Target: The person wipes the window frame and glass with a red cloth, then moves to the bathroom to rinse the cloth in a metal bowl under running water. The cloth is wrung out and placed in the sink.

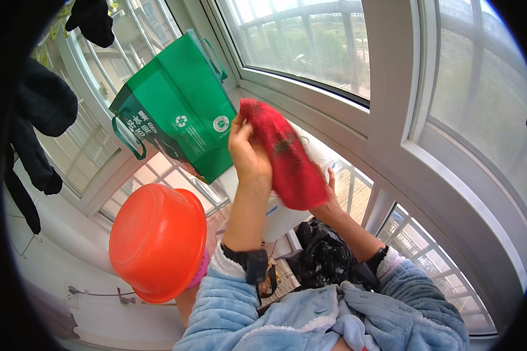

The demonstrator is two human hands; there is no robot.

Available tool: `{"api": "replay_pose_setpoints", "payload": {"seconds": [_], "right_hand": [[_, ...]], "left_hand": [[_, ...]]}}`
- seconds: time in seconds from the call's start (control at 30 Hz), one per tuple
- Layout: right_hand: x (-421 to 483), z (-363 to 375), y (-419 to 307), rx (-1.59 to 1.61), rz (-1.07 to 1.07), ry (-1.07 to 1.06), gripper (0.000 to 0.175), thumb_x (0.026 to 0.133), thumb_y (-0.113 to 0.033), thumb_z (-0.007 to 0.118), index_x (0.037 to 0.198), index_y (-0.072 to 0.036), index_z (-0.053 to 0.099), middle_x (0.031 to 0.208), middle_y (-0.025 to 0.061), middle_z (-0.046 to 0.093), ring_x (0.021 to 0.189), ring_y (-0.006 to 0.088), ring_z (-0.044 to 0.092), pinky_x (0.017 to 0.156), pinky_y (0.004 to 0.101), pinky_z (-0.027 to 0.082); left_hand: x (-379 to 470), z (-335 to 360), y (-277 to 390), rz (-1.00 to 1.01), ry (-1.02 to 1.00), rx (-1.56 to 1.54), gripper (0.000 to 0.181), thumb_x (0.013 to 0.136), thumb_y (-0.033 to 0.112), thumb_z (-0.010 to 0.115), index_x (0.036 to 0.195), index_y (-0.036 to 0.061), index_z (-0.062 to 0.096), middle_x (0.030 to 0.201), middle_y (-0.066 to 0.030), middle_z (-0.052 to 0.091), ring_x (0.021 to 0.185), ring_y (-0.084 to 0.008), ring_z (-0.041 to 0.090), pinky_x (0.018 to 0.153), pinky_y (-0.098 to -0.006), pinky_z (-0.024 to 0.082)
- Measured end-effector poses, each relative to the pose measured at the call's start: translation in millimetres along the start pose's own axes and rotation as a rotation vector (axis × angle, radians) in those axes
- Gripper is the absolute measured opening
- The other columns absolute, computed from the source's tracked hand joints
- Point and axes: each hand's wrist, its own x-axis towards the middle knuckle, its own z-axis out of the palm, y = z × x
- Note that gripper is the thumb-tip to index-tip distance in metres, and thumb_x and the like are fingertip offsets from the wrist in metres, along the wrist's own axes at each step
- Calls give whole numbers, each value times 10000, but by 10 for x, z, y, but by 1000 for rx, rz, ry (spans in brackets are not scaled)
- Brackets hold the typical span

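Observation:
Between my hands hangs a red cloth (290,162) with dark grey patches, its lower end slightly blurred. My left hand (250,151) pinches its upper end between thumb and fingers. My right hand (328,197) is behind the lower end, which hides most of the palm; a raised finger shows, and its grip cannot be made out. Just left of my left hand stands a large green shopping bag (193,96) with printed writing. A white container (281,219) is partly hidden behind the cloth and forearms.
An upturned orange plastic basin (153,241) is at the left. A black plastic bag (325,248) lies below my right forearm. Dark socks (48,96) and other dark garments hang at the upper left. Framed windows (303,48) enclose the space ahead and right.

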Motion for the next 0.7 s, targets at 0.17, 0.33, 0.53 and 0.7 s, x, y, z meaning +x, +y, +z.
{"api": "replay_pose_setpoints", "payload": {"seconds": [0.17, 0.33, 0.53, 0.7], "right_hand": [[-12, -121, -57, -24, 90, -135, 719, 760, -56, 666, 1413, -161, 382, 1467, 67, 341, 1407, 298, 222, 1104, 612, 101], [1, -184, -73, -5, 97, -143, 714, 767, -41, 654, 1414, -161, 378, 1475, 66, 332, 1406, 300, 224, 1099, 616, 102], [-4, -172, -73, 0, 93, -147, 716, 767, -23, 639, 1418, -162, 375, 1474, 71, 331, 1405, 306, 221, 1098, 617, 99], [-6, -158, -55, 8, 84, -127, 724, 752, -11, 636, 1415, -158, 383, 1469, 73, 338, 1399, 308, 229, 1101, 609, 97]], "left_hand": [[581, -200, -55, 26, 106, 89, 287, 872, -54, 417, 1130, 5, 529, 1097, -141, 590, 997, -253, 602, 881, -422, 535], [996, -453, -237, 61, 165, 180, 296, 845, -80, 436, 1122, -17, 517, 1073, -144, 586, 952, -257, 597, 863, -409, 528], [1242, -555, -314, 8, 197, 468, 583, 709, -146, 572, 1256, -83, 381, 1123, -224, 535, 933, -233, 599, 829, -357, 515], [1252, -533, -257, 41, 27, 1246, 408, 731, -59, 696, 1112, -78, 552, 1074, -205, 631, 946, -217, 637, 750, -304, 527]]}}
